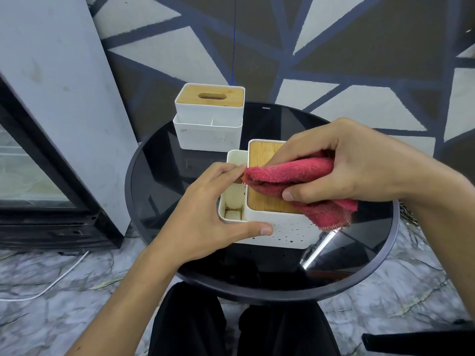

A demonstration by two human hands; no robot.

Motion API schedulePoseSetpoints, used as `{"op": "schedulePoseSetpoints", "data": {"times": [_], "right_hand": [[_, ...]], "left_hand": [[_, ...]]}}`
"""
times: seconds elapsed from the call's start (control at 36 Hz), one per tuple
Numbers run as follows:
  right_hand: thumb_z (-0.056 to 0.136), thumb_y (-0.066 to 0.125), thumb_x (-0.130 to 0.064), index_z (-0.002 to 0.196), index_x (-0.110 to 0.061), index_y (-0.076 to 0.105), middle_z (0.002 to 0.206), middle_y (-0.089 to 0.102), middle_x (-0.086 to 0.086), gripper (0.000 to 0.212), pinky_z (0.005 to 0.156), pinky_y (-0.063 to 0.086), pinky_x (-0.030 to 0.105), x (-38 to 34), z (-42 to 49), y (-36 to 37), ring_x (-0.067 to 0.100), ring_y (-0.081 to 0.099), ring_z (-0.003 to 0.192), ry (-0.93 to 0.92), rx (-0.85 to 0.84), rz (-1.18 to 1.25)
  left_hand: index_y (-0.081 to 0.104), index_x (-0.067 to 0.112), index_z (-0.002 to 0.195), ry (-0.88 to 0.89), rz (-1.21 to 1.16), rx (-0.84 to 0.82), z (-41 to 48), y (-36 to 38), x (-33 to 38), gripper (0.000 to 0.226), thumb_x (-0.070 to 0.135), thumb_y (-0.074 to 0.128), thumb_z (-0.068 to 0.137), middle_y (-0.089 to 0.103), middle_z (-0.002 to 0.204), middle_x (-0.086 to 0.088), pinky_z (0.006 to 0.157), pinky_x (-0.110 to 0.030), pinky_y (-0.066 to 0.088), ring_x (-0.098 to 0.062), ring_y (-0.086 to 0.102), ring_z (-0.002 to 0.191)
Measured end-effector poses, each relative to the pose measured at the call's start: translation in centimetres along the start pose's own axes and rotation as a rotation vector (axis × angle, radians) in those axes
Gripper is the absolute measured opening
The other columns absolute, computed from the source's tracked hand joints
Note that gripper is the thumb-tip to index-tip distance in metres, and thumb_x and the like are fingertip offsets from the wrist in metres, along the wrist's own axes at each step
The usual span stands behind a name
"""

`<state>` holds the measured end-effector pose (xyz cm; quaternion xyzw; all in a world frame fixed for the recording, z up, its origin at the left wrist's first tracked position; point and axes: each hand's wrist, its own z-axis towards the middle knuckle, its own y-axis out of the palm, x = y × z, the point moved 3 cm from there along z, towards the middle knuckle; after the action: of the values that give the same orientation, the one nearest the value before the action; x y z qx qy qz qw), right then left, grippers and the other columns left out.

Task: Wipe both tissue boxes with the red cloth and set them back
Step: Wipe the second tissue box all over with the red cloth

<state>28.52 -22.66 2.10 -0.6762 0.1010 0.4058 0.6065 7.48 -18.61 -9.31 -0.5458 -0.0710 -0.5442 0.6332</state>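
Head view: label (183,130) on far tissue box (208,136) unreadable.

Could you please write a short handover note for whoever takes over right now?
Right hand grips the red cloth, pressing it on the wooden lid of the near tissue box.
Left hand holds that box by its side compartment, thumb on the front.
Far tissue box stands at the back of the round table, no hand on it.
Done: near lid is being wiped.
Left: dark specks on the near box's front and the stained compartment. Whether the far box is wiped cannot be told.
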Motion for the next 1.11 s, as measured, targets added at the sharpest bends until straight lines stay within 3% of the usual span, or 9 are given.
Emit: {"op": "schedulePoseSetpoints", "data": {"times": [0.14, 0.28, 0.42, 0.53, 0.58, 0.72, 0.83, 0.94, 1.11], "right_hand": [[0.081, 0.089, -0.015, 0.108, -0.041, 0.084, 0.107, 0.081, -0.012, 0.037, 0.081, 0.062, 0.023, 0.4, -0.2, -0.4, 0.011, 0.078, 0.096, 0.005, 0.048, 0.006], [0.081, 0.09, -0.013, 0.11, -0.036, 0.084, 0.107, 0.081, -0.015, 0.037, 0.08, 0.06, 0.018, 0.7, -0.4, -0.7, 0.007, 0.077, 0.098, -0.003, 0.084, 0.028], [0.081, 0.089, -0.014, 0.108, -0.039, 0.083, 0.107, 0.08, -0.017, 0.037, 0.079, 0.058, 0.014, 0.7, -0.5, -0.6, 0.005, 0.077, 0.098, -0.004, 0.078, 0.018], [0.081, 0.09, -0.014, 0.108, -0.039, 0.083, 0.107, 0.08, -0.018, 0.037, 0.08, 0.057, 0.013, 0.9, -0.6, -0.6, 0.003, 0.077, 0.098, -0.002, 0.099, 0.015], [0.081, 0.09, -0.014, 0.109, -0.036, 0.083, 0.107, 0.081, -0.015, 0.036, 0.08, 0.059, 0.015, 1.0, -0.7, -0.7, 0.005, 0.077, 0.098, -0.004, 0.117, 0.024], [0.081, 0.089, -0.015, 0.109, -0.036, 0.083, 0.107, 0.081, -0.013, 0.036, 0.083, 0.062, 0.022, 1.4, -1.3, -1.0, 0.01, 0.078, 0.099, -0.013, 0.174, 0.058], [0.081, 0.089, -0.013, 0.114, -0.032, 0.083, 0.109, 0.082, -0.009, 0.038, 0.086, 0.064, 0.027, 1.7, -1.6, -1.3, 0.014, 0.079, 0.101, -0.023, 0.194, 0.091], [0.081, 0.088, -0.012, 0.113, -0.031, 0.083, 0.109, 0.082, -0.008, 0.038, 0.087, 0.064, 0.027, 2.0, -1.9, -1.5, 0.014, 0.079, 0.101, -0.016, 0.205, 0.124], [0.081, 0.088, -0.012, 0.112, -0.034, 0.083, 0.108, 0.083, -0.008, 0.038, 0.087, 0.063, 0.026, 2.3, -1.9, -1.5, 0.013, 0.08, 0.1, -0.001, 0.21, 0.126]], "left_hand": [[0.06, 0.035, 0.147, -0.025, -0.113, -0.042, 0.1, -0.3, -0.1, 0.083, 0.063, 0.088, 0.074, 0.06, 0.136, 0.014, 0.109, -0.04, 0.052, -0.014, 0.058, 0.133], [0.057, 0.027, 0.152, -0.055, -0.205, 0.027, 0.5, -0.9, -0.5, 0.069, 0.056, 0.07, 0.091, 0.065, 0.136, 0.011, 0.116, -0.042, 0.048, -0.015, 0.061, 0.133], [0.052, 0.024, 0.154, -0.072, -0.26, 0.063, 1.9, -1.9, -1.3, 0.053, 0.017, 0.064, 0.103, 0.068, 0.132, 0.009, 0.118, -0.038, 0.049, -0.012, 0.062, 0.133], [0.053, 0.026, 0.154, -0.105, -0.22, 0.018, 3.7, -2.6, -1.8, 0.061, -0.006, 0.058, 0.102, 0.065, 0.136, 0.01, 0.121, -0.037, 0.044, -0.005, 0.057, 0.136], [0.052, 0.027, 0.154, -0.108, -0.211, -0.02, 4.7, -2.9, -1.7, 0.061, -0.003, 0.059, 0.102, 0.063, 0.141, 0.012, 0.124, -0.039, 0.041, -0.003, 0.053, 0.14], [0.058, 0.038, 0.149, -0.048, -0.122, -0.173, 6.9, -3.0, -0.3, 0.051, 0.033, 0.057, 0.098, 0.051, 0.157, 0.021, 0.129, -0.043, 0.032, 0.002, 0.04, 0.149], [0.064, 0.037, 0.144, 0.029, -0.053, -0.33, 7.7, -2.6, 0.8, 0.048, 0.046, 0.064, 0.097, 0.05, 0.158, 0.021, 0.127, -0.045, 0.034, -0.001, 0.041, 0.15], [0.062, 0.031, 0.147, 0.089, -0.1, -0.551, 7.8, -2.5, 1.6, 0.053, 0.034, 0.075, 0.096, 0.058, 0.154, 0.013, 0.128, -0.049, 0.03, -0.013, 0.044, 0.151], [0.061, 0.025, 0.149, 0.171, -0.021, -0.767, 8.3, -3.9, 2.8, 0.064, 0.017, 0.086, 0.09, 0.054, 0.157, 0.02, 0.132, -0.041, 0.021, -0.006, 0.039, 0.154]]}}
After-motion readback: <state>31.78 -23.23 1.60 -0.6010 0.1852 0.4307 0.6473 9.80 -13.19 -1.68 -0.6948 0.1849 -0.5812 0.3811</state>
